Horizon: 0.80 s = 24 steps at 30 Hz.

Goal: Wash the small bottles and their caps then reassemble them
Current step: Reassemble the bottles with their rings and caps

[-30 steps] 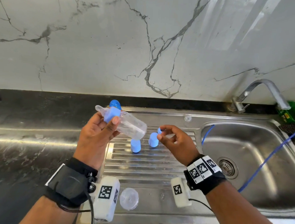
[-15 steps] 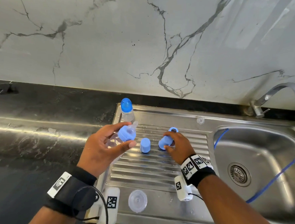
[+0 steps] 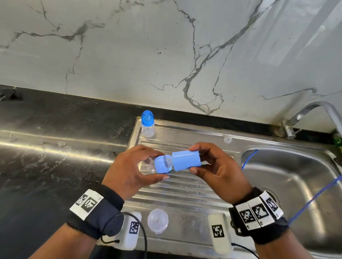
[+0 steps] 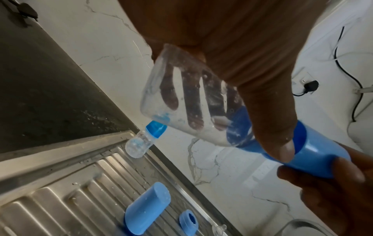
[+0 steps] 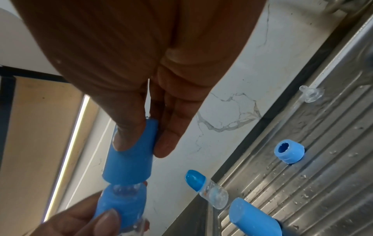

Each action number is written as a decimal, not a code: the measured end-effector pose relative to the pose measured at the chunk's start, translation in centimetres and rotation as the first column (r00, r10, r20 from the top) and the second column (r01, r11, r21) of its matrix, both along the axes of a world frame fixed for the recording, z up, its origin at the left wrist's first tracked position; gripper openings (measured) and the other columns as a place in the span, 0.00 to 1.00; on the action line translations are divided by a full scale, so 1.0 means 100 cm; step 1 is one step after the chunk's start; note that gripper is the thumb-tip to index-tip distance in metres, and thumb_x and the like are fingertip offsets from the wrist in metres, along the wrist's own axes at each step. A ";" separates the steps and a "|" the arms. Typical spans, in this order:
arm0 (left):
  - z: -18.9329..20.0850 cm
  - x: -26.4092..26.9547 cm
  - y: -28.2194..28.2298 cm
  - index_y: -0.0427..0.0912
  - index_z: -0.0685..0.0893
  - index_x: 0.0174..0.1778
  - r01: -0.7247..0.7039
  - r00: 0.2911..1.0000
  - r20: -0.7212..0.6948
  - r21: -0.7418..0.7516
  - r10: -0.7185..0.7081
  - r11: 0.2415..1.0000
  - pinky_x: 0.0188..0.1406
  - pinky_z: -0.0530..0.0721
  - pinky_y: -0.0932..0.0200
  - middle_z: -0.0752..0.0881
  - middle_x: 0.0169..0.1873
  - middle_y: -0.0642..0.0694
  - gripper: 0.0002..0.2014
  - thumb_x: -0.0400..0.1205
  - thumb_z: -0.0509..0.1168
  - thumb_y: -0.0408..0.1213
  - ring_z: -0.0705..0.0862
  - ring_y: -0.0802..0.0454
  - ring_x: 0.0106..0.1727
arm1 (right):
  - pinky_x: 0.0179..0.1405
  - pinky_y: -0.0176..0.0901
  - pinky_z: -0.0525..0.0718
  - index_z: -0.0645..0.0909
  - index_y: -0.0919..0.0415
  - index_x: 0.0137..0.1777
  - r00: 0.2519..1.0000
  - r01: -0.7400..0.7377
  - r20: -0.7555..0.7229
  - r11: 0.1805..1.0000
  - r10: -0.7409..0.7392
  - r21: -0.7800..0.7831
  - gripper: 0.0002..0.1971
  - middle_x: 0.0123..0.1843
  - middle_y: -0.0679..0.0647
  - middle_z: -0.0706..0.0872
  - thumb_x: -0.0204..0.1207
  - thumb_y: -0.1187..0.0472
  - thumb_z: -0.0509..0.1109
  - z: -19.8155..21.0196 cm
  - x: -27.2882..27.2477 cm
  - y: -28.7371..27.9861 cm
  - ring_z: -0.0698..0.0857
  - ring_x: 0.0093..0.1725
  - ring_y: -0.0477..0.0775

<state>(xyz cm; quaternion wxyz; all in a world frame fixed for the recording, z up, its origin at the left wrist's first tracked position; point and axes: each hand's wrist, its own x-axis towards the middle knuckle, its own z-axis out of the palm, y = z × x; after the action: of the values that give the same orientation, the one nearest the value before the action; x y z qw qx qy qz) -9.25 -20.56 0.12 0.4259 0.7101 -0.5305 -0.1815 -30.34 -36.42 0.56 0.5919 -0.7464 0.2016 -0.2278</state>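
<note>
Up above the ribbed draining board [image 3: 183, 190], the left hand [image 3: 129, 174] wraps its fingers and thumb around a clear small bottle [image 3: 148, 166] lying sideways, its blue collar [image 3: 162, 164] and clear teat pointing right. Facing it, the right hand [image 3: 221, 174] pinches a blue cap [image 3: 186, 161] between thumb and fingers, with the open end of the cap turned toward the collar and just touching or nearly touching the teat; the right wrist view shows the cap's rim tilted over the teat's tip, not pushed down.

A second bottle [image 3: 147, 126] with its blue cap on stands upright at the far left corner of the board. On the ribs lie another blue cap [image 4: 146, 209] and a blue ring [image 5: 289, 153], apart from each other. A loose clear teat [image 5: 310, 95] sits near the back edge, and a clear round lid [image 3: 157, 220] rests on the front edge. The sink basin [image 3: 304, 194] is to the right.
</note>
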 end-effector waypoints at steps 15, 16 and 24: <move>0.010 -0.019 0.006 0.54 0.91 0.58 0.073 0.996 0.050 -0.005 -0.073 0.997 0.42 0.80 0.73 0.87 0.45 0.60 0.32 0.60 0.81 0.64 0.84 0.55 0.44 | 0.58 0.48 0.88 0.82 0.47 0.64 0.999 -0.020 -0.031 0.999 0.019 -0.028 0.24 0.62 0.46 0.87 0.74 0.71 0.79 0.008 -0.006 0.023 0.87 0.62 0.55; 0.011 -0.020 0.006 0.54 0.91 0.57 0.075 0.996 0.053 -0.011 -0.074 0.997 0.42 0.79 0.74 0.87 0.45 0.60 0.31 0.60 0.81 0.64 0.84 0.55 0.44 | 0.57 0.47 0.88 0.82 0.48 0.64 1.000 -0.017 -0.024 1.000 0.017 -0.015 0.24 0.62 0.46 0.87 0.73 0.71 0.79 0.009 -0.006 0.024 0.88 0.61 0.54; 0.020 -0.027 0.002 0.51 0.91 0.58 0.063 0.995 0.085 -0.036 -0.060 0.997 0.45 0.79 0.75 0.85 0.46 0.61 0.29 0.64 0.81 0.60 0.83 0.60 0.46 | 0.38 0.49 0.89 0.81 0.63 0.61 0.997 0.071 -0.025 0.993 -0.068 0.098 0.18 0.41 0.61 0.91 0.75 0.55 0.76 0.021 -0.003 0.032 0.91 0.35 0.62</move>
<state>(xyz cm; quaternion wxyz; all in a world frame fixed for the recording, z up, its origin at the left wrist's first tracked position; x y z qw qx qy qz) -11.96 -20.34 2.07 0.4109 0.6922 -0.5729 -0.1543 -30.66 -33.23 2.65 0.6177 -0.7111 0.2450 -0.2297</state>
